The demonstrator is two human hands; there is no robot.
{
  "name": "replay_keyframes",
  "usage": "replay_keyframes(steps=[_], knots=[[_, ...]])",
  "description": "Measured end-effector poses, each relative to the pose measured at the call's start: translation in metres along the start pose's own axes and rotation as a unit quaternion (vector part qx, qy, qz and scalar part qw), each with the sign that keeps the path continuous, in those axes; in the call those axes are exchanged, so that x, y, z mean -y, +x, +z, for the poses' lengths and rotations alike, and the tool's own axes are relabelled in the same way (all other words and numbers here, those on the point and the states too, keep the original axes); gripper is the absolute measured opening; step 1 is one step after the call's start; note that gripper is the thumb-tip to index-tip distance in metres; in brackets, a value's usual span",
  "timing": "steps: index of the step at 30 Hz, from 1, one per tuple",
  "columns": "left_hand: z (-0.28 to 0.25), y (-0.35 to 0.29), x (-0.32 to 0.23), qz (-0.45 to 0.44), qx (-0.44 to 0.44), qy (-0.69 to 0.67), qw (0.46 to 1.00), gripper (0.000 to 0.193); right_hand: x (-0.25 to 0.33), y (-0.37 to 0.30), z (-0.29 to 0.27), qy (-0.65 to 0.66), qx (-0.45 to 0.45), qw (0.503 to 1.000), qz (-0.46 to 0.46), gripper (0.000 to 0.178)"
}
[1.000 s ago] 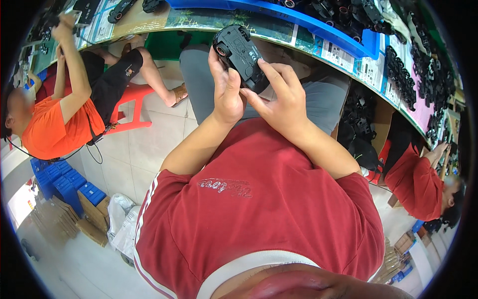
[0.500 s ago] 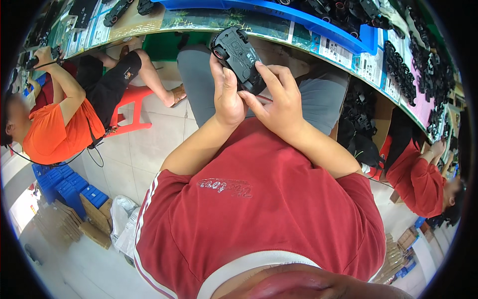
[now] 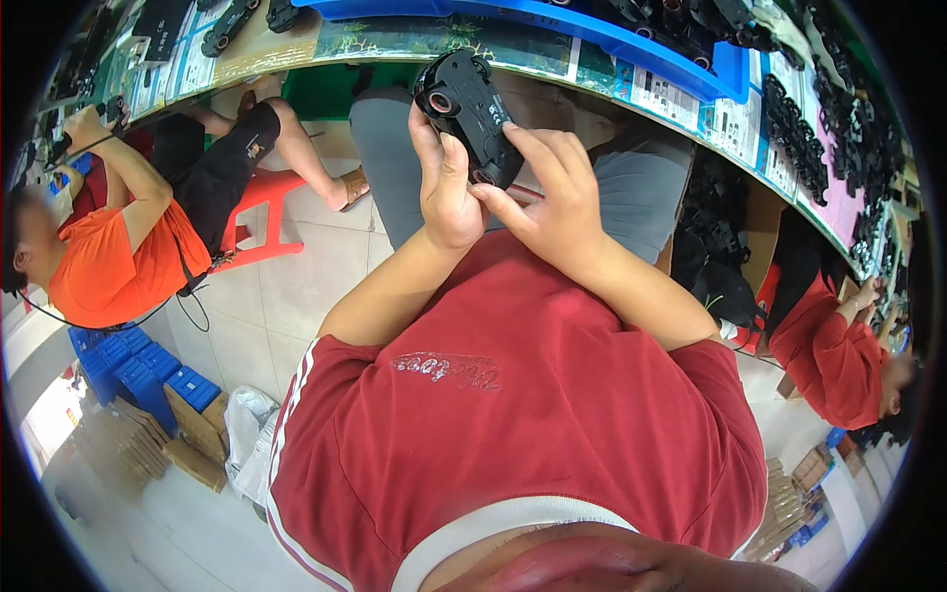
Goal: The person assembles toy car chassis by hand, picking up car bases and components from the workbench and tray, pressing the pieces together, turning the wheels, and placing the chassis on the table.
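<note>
Both hands grip the black plastic toy-car chassis at 12 o'clock, left hand and right hand pinching its sides; looks light, rigid, slightly slick.

Printed paper sheets in white and green lie flat along the curved bench edge, up and right of both hands, just below the blue plastic tray. More such sheets lie up and left of the hands. Flat brown cardboard cartons are stacked on the floor, well below and left of the hands, beside blue plastic crates.
</note>
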State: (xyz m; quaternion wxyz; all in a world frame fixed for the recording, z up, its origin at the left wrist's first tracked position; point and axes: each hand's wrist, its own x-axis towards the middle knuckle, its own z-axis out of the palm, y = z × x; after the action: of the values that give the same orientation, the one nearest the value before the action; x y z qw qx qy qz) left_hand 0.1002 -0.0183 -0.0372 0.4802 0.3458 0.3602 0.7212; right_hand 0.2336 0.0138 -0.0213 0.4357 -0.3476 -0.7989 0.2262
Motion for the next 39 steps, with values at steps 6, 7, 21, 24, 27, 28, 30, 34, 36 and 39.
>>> replay_keyframes(steps=[6, 7, 21, 24, 27, 28, 30, 34, 36, 39], knots=[[0.0, 0.001, 0.007, -0.002, -0.012, -0.027, 1.0, 0.055, -0.002, 0.0, -0.001, -0.005, 0.006, 1.0, 0.014, 0.064], [0.0, 0.001, 0.008, 0.007, -0.012, -0.031, 0.999, 0.057, -0.001, 0.0, -0.002, -0.003, 0.006, 1.0, 0.015, 0.064], [0.001, 0.004, 0.01, 0.016, -0.038, -0.008, 0.999, 0.05, -0.005, 0.004, -0.004, 0.031, -0.008, 0.999, 0.025, 0.062], [0.002, 0.005, 0.008, 0.019, -0.037, -0.019, 0.999, 0.051, -0.006, 0.005, -0.004, 0.018, -0.013, 0.999, 0.032, 0.062], [0.002, 0.005, 0.008, 0.016, -0.025, -0.023, 0.999, 0.052, -0.007, 0.007, -0.005, 0.037, -0.012, 0.999, 0.017, 0.062], [0.002, 0.004, 0.008, 0.014, -0.02, -0.016, 1.0, 0.052, -0.006, 0.006, -0.005, 0.038, -0.011, 0.999, 0.018, 0.062], [0.003, 0.005, 0.008, 0.016, -0.024, -0.012, 1.0, 0.052, -0.005, 0.005, -0.006, 0.037, -0.006, 0.999, 0.033, 0.062], [0.003, 0.006, 0.01, 0.012, -0.029, -0.015, 0.999, 0.052, -0.01, 0.004, -0.002, 0.04, -0.01, 0.999, 0.025, 0.061], [0.001, 0.004, 0.01, 0.011, -0.026, -0.007, 1.0, 0.052, -0.011, 0.003, -0.002, 0.012, 0.029, 0.999, 0.011, 0.061], [0.001, 0.003, 0.01, -0.005, -0.038, -0.025, 0.999, 0.051, -0.012, 0.002, 0.0, -0.021, 0.053, 0.998, 0.011, 0.061]])
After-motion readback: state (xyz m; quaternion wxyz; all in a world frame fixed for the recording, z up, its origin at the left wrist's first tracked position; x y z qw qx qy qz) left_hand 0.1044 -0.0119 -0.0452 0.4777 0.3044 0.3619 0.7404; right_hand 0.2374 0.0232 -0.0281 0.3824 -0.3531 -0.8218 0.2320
